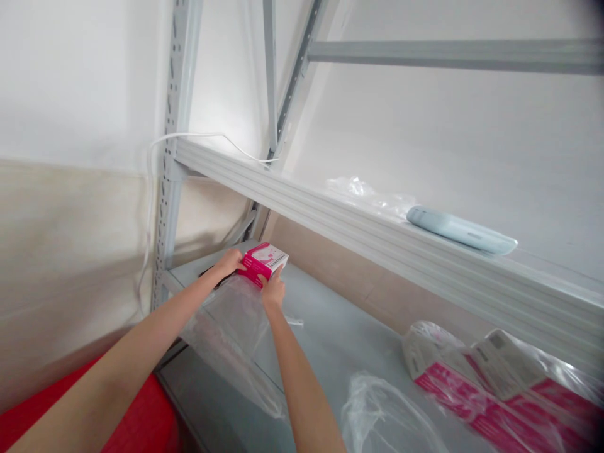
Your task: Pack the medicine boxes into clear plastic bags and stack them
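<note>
A small pink and white box (262, 262) is between my two hands above the far left corner of the grey lower shelf (321, 314). My left hand (231, 261) grips its left end, and my right hand (274, 290) grips its near right corner. The printed top of the box faces up. Just below it lies a clear plastic bag (236, 321), which hangs over the shelf's front edge. A dark flat item (218, 281) shows partly from under my left hand.
Several pink and white boxes in clear wrap (476, 384) lie at the right of the lower shelf, beside another plastic bag (382, 415). The upper shelf beam (358, 233) crosses above my hands. It bears a pale blue object (460, 229). A red surface (146, 415) is at lower left.
</note>
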Tool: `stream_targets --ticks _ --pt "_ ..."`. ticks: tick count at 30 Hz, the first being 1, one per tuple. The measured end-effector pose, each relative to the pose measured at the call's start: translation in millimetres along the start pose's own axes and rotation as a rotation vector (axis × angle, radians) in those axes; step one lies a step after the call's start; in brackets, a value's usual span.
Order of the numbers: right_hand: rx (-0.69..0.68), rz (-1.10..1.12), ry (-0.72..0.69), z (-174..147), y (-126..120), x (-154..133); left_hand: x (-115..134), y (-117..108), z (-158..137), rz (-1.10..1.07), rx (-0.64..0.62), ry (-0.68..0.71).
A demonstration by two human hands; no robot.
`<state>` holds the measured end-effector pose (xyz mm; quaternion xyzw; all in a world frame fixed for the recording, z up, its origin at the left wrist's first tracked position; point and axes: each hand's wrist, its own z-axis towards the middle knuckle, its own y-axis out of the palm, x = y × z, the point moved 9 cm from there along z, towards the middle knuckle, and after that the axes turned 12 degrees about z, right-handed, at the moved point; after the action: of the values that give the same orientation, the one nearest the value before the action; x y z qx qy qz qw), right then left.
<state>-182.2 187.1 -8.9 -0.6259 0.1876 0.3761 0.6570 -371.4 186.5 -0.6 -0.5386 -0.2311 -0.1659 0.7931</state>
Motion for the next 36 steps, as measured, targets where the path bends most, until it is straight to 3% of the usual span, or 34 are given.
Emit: stream_targets --ticks 4,12,22,36 --pt "0.043 -0.033 0.017 -5 -1 -5 1 0 5 -0.015 -0.049 0.024" --pt "0.001 -0.014 -0.013 -2 -2 -13 -3 0 2 -0.043 -0.055 0.052" --pt "-0.002 -0.076 -0.006 -1 -8 -6 -10 0 3 0.021 0.002 0.063" --pt "0.095 0.030 0.093 1 -12 6 -1 -3 3 0.111 0.014 0.140"
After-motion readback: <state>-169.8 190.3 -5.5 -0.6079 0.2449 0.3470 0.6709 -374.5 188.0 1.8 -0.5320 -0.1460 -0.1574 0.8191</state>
